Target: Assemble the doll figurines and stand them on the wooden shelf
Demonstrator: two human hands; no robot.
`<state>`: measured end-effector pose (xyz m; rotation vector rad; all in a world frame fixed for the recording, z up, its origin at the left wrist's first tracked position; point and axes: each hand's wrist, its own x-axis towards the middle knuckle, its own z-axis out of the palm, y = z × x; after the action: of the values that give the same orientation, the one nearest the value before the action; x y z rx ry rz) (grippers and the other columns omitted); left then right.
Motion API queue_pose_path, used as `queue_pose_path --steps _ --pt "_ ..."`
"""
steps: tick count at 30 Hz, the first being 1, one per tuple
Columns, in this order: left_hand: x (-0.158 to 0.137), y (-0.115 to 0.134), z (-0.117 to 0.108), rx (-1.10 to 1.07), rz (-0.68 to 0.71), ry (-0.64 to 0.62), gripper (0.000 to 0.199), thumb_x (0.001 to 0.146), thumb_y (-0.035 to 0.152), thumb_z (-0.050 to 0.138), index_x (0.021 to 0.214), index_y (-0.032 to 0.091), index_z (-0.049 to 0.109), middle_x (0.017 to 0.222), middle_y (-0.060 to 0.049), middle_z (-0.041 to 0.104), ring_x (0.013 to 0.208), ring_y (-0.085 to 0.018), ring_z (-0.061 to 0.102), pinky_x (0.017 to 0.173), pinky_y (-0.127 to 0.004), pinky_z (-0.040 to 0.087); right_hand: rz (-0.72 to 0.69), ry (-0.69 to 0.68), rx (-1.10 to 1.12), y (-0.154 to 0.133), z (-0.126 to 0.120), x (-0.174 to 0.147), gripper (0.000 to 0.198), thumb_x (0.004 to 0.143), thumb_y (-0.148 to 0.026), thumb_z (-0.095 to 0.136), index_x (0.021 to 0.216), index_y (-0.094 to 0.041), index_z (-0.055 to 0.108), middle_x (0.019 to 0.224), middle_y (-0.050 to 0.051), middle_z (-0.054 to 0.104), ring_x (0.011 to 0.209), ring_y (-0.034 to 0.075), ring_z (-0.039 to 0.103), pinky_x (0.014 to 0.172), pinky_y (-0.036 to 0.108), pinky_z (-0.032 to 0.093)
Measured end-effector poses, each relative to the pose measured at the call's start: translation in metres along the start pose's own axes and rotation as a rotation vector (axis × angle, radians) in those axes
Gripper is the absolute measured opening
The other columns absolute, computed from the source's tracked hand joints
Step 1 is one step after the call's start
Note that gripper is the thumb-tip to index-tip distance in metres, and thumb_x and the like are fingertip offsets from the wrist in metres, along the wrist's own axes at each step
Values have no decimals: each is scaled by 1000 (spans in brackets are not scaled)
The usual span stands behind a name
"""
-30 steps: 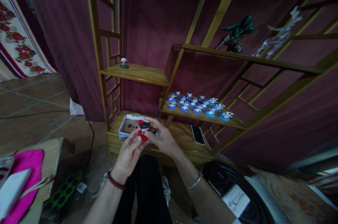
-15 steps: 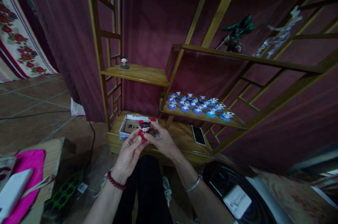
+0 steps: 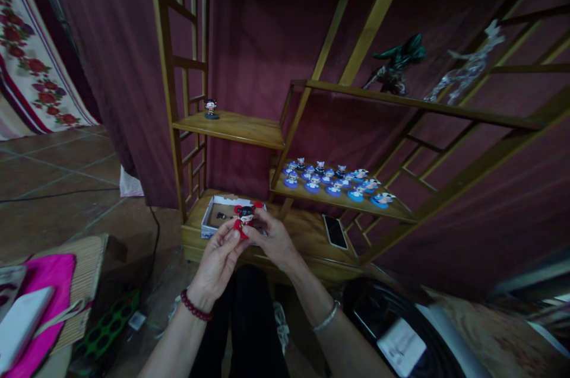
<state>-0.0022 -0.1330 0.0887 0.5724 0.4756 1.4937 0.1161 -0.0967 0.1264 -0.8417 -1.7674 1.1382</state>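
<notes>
A small red doll figurine [image 3: 244, 216] with black hair and red buns is held between my two hands, in front of the cabinet. My left hand [image 3: 219, 250] grips its lower part from the left, thumb on the front. From the right, my right hand [image 3: 272, 237] pinches it with thumb and fingers. Just behind the figurine, an open shallow box [image 3: 212, 225] rests on the lowest shelf, with a small dark piece inside and something red at its far right corner. My fingers cover part of the box and the figurine's base.
One similar figurine [image 3: 211, 108] stands on the upper left shelf [image 3: 240, 126]. Several purple and blue figurines [image 3: 312, 183] fill the middle right shelf. A phone [image 3: 335, 231] lies on the lowest shelf. Above are a green statue [image 3: 401, 60] and a clear one [image 3: 467, 66]. A black round container [image 3: 392, 324] is at lower right.
Both hands keep hold of the red figurine in nearly the same place, with its head turned slightly. The view has shifted a little; the shelves sit slightly lower in the picture.
</notes>
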Motion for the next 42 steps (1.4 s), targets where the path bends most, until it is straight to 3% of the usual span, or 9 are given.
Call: queue_pose_path --steps 7,12,22,32,42 --pt "8 10 8 -23 3 14 31 67 16 64 98 16 59 103 -6 62 93 -15 57 87 -27 42 9 66 43 3 -2 4 43 68 -32 62 107 -21 51 104 4 59 96 18 54 86 35 42" --pt "10 14 14 -17 15 -11 31 69 17 62 99 16 58 102 -7 62 95 -16 56 85 -26 43 -55 28 -91 -3 -5 8 41 69 -31 61 107 -21 52 106 4 58 97 18 53 88 35 40" --pt "17 28 26 7 56 9 28 66 16 64 94 18 60 97 -4 62 87 -13 59 80 -23 45 -119 109 -271 -15 -10 21 43 66 -32 64 106 -22 54 102 4 58 94 19 53 86 36 41" --pt "27 53 42 23 86 -83 27 71 19 60 98 17 57 99 -6 62 95 -17 57 85 -28 43 -140 151 -194 -30 -10 44 49 63 -29 66 109 -21 52 106 6 58 95 19 55 86 36 43" --pt "46 78 55 77 157 -48 25 67 15 63 92 15 59 94 -5 64 87 -13 59 83 -25 44 -211 111 -171 -55 -12 69 41 65 -29 64 104 -19 55 103 6 61 94 18 56 84 35 43"
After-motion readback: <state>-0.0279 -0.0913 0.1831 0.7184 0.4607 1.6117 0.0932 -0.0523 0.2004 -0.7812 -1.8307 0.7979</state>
